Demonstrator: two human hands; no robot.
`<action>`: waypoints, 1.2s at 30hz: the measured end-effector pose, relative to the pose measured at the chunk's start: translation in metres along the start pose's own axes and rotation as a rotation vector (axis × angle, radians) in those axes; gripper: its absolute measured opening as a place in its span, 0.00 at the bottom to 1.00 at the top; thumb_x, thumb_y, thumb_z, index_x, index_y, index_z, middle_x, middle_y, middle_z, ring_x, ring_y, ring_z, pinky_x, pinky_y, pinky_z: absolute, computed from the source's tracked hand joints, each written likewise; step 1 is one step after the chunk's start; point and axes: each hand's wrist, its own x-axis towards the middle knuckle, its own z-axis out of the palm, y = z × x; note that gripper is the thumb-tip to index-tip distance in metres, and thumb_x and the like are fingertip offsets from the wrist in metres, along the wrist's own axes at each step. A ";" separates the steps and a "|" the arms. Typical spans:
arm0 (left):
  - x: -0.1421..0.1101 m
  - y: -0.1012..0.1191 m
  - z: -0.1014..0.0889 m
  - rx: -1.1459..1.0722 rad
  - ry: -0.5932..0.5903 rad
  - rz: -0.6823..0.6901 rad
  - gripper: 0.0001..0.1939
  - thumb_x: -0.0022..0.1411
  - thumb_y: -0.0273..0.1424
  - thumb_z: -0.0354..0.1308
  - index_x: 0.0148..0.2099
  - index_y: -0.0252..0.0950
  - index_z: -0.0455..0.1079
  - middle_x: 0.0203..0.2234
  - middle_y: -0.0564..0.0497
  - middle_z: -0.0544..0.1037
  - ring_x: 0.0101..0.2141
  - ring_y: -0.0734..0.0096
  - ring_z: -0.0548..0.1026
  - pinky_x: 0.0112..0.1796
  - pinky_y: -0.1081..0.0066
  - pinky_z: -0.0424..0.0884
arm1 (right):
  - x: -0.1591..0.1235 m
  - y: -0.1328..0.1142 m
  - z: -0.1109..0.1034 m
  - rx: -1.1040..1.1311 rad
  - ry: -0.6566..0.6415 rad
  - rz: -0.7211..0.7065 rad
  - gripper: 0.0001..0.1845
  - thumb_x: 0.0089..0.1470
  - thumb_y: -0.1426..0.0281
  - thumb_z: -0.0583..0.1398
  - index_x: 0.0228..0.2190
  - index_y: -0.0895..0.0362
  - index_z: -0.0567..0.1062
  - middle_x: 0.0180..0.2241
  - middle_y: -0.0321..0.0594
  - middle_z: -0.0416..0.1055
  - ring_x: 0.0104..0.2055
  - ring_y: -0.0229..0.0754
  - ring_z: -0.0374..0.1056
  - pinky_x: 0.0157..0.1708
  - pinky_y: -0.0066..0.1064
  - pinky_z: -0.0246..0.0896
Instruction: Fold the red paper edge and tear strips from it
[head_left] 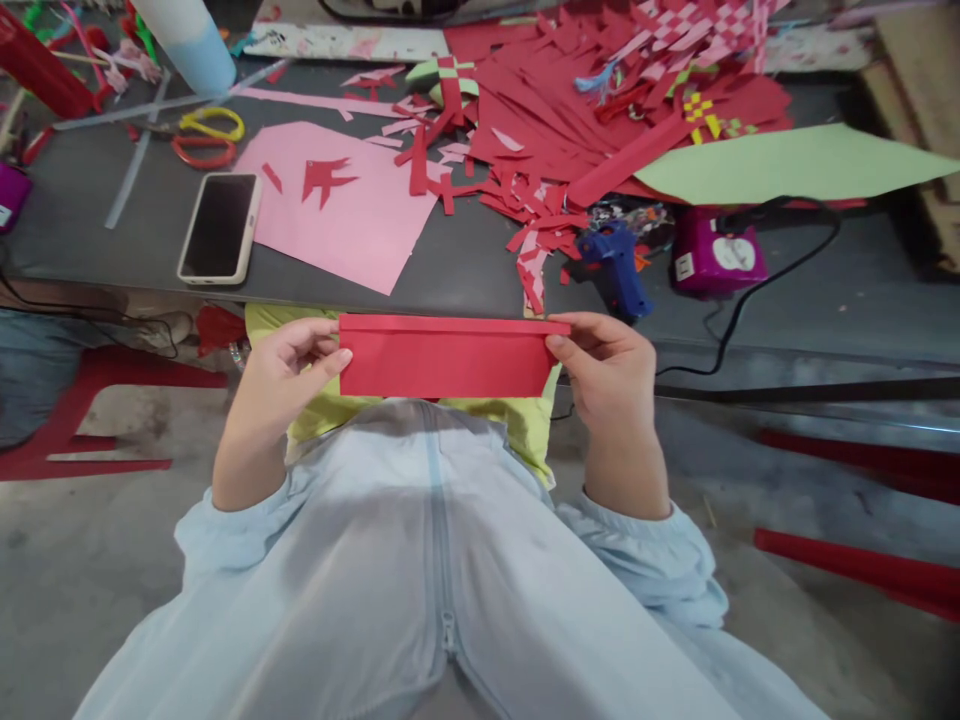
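Observation:
Between my two hands, just off the table's front edge and above my lap, a red sheet of paper (pixel 446 362) is stretched out flat. Along its far long edge runs a narrow folded strip. My left hand (pixel 289 370) pinches the left end, thumb on top and fingers behind. At the right end, my right hand (pixel 607 365) grips the paper's far corner between thumb and forefinger. A yellow-green cloth or bag (pixel 311 410) lies on my lap beneath the paper.
On the dark table (pixel 315 268) lie a phone (pixel 220 228), pink paper (pixel 345 205), scissors (pixel 206 137), a blue glue gun (pixel 619 265), a purple box (pixel 718 255) with a black cable, a green sheet (pixel 795 168) and heaped red paper strips (pixel 525 110). Red stools stand at both sides.

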 end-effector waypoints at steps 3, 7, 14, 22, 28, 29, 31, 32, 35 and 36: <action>0.001 -0.003 0.000 0.018 0.071 0.046 0.17 0.50 0.34 0.69 0.44 0.38 0.77 0.33 0.52 0.79 0.35 0.70 0.77 0.41 0.67 0.76 | -0.001 -0.001 0.001 0.014 -0.017 0.025 0.13 0.40 0.69 0.73 0.33 0.48 0.83 0.27 0.32 0.78 0.27 0.37 0.72 0.29 0.30 0.69; 0.002 -0.007 0.001 0.031 0.107 0.095 0.22 0.51 0.34 0.70 0.50 0.41 0.75 0.32 0.53 0.78 0.33 0.71 0.77 0.39 0.67 0.77 | -0.002 -0.002 0.005 0.054 0.000 0.018 0.13 0.39 0.69 0.72 0.32 0.47 0.83 0.24 0.31 0.76 0.24 0.35 0.69 0.25 0.28 0.66; 0.014 -0.012 0.003 0.078 0.167 0.157 0.19 0.53 0.32 0.69 0.48 0.42 0.76 0.31 0.54 0.79 0.32 0.72 0.77 0.36 0.71 0.76 | 0.006 -0.012 0.010 -0.153 0.022 -0.163 0.08 0.43 0.72 0.69 0.30 0.50 0.83 0.27 0.33 0.78 0.26 0.37 0.71 0.27 0.30 0.68; 0.050 -0.022 0.001 0.125 0.201 0.108 0.19 0.52 0.32 0.68 0.48 0.41 0.76 0.31 0.54 0.79 0.33 0.73 0.78 0.36 0.72 0.77 | 0.043 -0.033 0.022 -0.809 -0.085 -0.607 0.04 0.55 0.70 0.65 0.33 0.50 0.82 0.32 0.39 0.78 0.36 0.45 0.72 0.40 0.42 0.68; 0.076 -0.032 0.002 0.201 0.199 0.101 0.16 0.56 0.30 0.65 0.49 0.39 0.75 0.33 0.53 0.79 0.32 0.73 0.77 0.38 0.70 0.77 | 0.073 -0.034 0.050 -1.107 -0.219 -0.692 0.08 0.61 0.69 0.60 0.35 0.49 0.80 0.34 0.42 0.76 0.42 0.50 0.69 0.45 0.45 0.65; 0.079 -0.033 0.002 0.259 0.208 0.109 0.17 0.57 0.29 0.64 0.50 0.39 0.74 0.33 0.53 0.79 0.32 0.72 0.77 0.38 0.68 0.77 | 0.077 -0.034 0.054 -1.142 -0.235 -0.690 0.09 0.62 0.69 0.59 0.34 0.49 0.80 0.35 0.43 0.76 0.42 0.50 0.69 0.45 0.45 0.64; 0.082 -0.033 -0.001 0.455 0.245 0.152 0.18 0.57 0.28 0.65 0.51 0.39 0.74 0.37 0.51 0.80 0.36 0.69 0.77 0.42 0.64 0.76 | 0.083 -0.033 0.059 -1.204 -0.256 -0.684 0.10 0.63 0.69 0.58 0.34 0.50 0.80 0.35 0.44 0.76 0.42 0.51 0.68 0.44 0.44 0.63; 0.082 -0.034 -0.002 0.574 0.267 0.188 0.19 0.57 0.29 0.65 0.52 0.40 0.74 0.40 0.50 0.81 0.39 0.65 0.77 0.45 0.61 0.75 | 0.085 -0.032 0.061 -1.231 -0.268 -0.680 0.10 0.63 0.69 0.57 0.34 0.50 0.80 0.35 0.44 0.77 0.41 0.51 0.68 0.43 0.44 0.63; 0.076 -0.036 -0.005 0.852 0.287 0.345 0.14 0.61 0.30 0.63 0.50 0.40 0.76 0.44 0.47 0.81 0.46 0.57 0.75 0.51 0.54 0.71 | 0.087 -0.028 0.064 -1.295 -0.298 -0.673 0.11 0.63 0.71 0.57 0.34 0.51 0.80 0.34 0.44 0.77 0.41 0.50 0.67 0.42 0.43 0.62; 0.073 -0.038 -0.005 0.885 0.267 0.402 0.11 0.63 0.30 0.61 0.48 0.41 0.77 0.43 0.47 0.81 0.46 0.57 0.76 0.51 0.54 0.71 | 0.087 -0.026 0.065 -1.308 -0.303 -0.668 0.11 0.62 0.71 0.57 0.34 0.52 0.80 0.34 0.44 0.77 0.41 0.50 0.67 0.42 0.43 0.62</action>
